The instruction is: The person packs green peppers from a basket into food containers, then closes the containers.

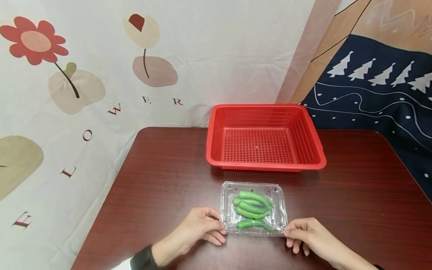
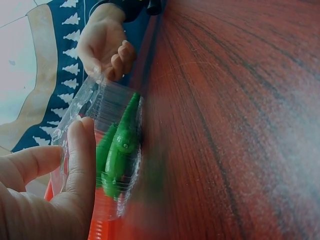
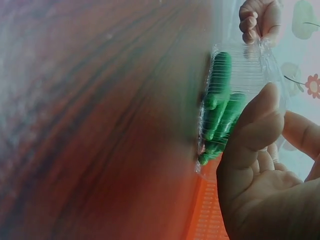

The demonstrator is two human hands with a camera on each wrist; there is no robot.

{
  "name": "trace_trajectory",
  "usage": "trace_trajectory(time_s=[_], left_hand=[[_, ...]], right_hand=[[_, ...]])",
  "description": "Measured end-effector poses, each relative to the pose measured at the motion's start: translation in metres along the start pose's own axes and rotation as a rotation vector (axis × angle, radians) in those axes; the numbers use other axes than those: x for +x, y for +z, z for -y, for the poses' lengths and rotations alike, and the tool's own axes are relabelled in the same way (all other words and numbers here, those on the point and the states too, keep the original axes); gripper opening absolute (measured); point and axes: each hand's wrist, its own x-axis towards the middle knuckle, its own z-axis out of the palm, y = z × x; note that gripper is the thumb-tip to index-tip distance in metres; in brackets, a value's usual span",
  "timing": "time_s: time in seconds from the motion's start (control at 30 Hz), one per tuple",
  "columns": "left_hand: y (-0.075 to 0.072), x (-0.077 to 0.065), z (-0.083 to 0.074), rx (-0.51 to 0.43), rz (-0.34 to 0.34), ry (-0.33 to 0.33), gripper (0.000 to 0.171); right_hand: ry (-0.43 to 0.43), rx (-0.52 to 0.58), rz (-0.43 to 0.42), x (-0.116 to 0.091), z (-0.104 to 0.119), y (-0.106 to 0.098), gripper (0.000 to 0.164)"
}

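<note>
A clear plastic clamshell box [image 1: 278, 210] with several green chili peppers [image 1: 254, 207] inside is in front of the red basket in the head view. Its lid looks closed. My left hand [image 1: 202, 228] pinches the near left corner between thumb and fingers. At the near right corner my right hand [image 1: 308, 236] pinches the edge the same way. In the left wrist view the thumb [image 2: 80, 155] lies along the box's rim, and the peppers [image 2: 119, 150] show through the ribbed side. Whether the box touches the table or hovers just above it, I cannot tell.
A red perforated plastic basket [image 1: 266, 165] with nothing in it stands at the table's back edge, beyond the box. The dark reddish wooden table [image 1: 162, 180] meets a flower-print cloth [image 1: 202, 45] behind and a navy tree-print cloth [image 1: 368, 90] at the back right.
</note>
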Motion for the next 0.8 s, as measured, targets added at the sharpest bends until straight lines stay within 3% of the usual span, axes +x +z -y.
trace_trajectory(time_s=[0.8], left_hand=[[0.0005,0.0034,0.0013,0.0,-0.021,0.009,0.028]], right_hand=[[0.006,0.02,0.012,0.0011,-0.0014,0.0005,0.025]])
